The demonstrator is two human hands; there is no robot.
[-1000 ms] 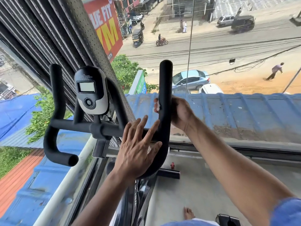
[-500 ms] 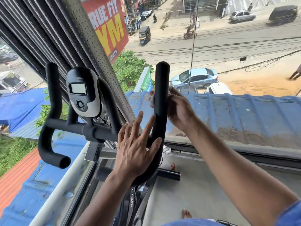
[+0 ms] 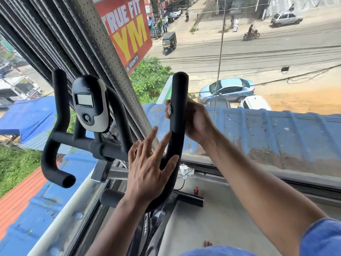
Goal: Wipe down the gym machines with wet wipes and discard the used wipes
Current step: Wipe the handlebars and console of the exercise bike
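While left hand [image 3: 147, 169] steadies handlebar [image 3: 177, 115], right hand [image 3: 195, 121] grips wipe [image 3: 169, 110] (barely visible)

Out through the glass we read a big red banner [image 3: 125, 32]: white letters "TRUE FIT" on top, huge yellow letters below with "YM" showing and the first letter cut off by the perforated shutter [image 3: 103, 58], then small white "& GENTS" along the bottom edge. Down on the exercise bike's frame [image 3: 147, 228] we catch white lettering starting "WEL", the rest hidden behind the arm. The console [image 3: 90, 103] carries a tiny line of print above its blank screen, too small for us to read.
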